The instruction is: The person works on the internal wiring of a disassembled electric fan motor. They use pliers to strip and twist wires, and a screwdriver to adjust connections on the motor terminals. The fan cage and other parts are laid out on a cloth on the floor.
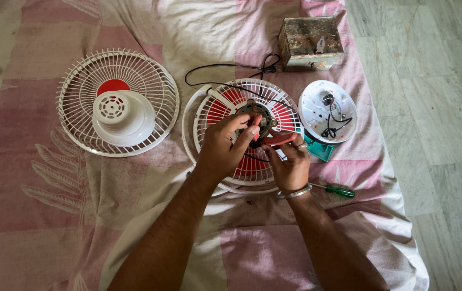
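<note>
1. Hands meet over the middle of a white wire fan guard with red blades (244, 164), which lies flat on a pink and white patterned cloth (53, 205) on the floor
2. At the guard's centre sits a dark round motor (256, 112), and both hands work right at it
3. The left hand (221, 150) has its fingers curled, thumb and forefinger pinched together at the motor's near edge; what they pinch is too small to tell
4. The right hand (291, 166) is closed around red-handled pliers (278, 140), the handles pointing right, the tip at the motor
5. A thin black cord (225, 67) loops from the motor toward the far side
6. To the left lies a second white wire guard with a white domed cover (117, 102)
7. To the right lies a round white plastic base with loose wires (328, 110); a rusty metal box (310, 43) stands beyond it
8. A green-handled screwdriver (337, 189) lies near the right wrist
</note>
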